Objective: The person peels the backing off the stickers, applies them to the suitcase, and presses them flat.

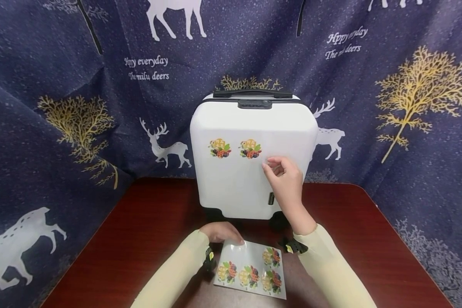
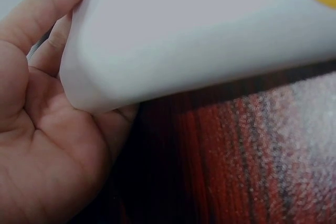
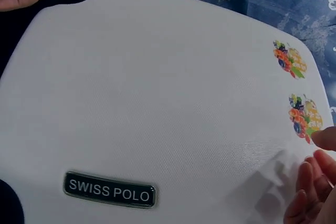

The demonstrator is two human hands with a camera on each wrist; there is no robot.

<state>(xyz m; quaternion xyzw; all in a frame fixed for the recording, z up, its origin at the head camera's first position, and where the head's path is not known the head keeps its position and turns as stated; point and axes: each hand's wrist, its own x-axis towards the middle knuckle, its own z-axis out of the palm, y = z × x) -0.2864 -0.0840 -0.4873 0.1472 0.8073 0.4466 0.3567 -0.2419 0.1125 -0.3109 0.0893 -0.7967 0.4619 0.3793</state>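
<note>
From the head: on the glossy, red-brown bench (image 1: 138,231), before a dark-blue cloth (image 1: 231,57) (printed with white deer and golden trees), a white suitcase (image 1: 231,179), upright, carrying two fruit stickers (image 1: 250,148); close to its face, the right grip (image 1: 287,182), released, loosely bent. From the left wrist: the left grip (image 2: 50,114), pinching a sticker sheet (image 2: 173,45) above streaked, shining wood. From the right wrist: a fine-textured shell with "SWISS POLO" badge (image 3: 110,189).
</note>
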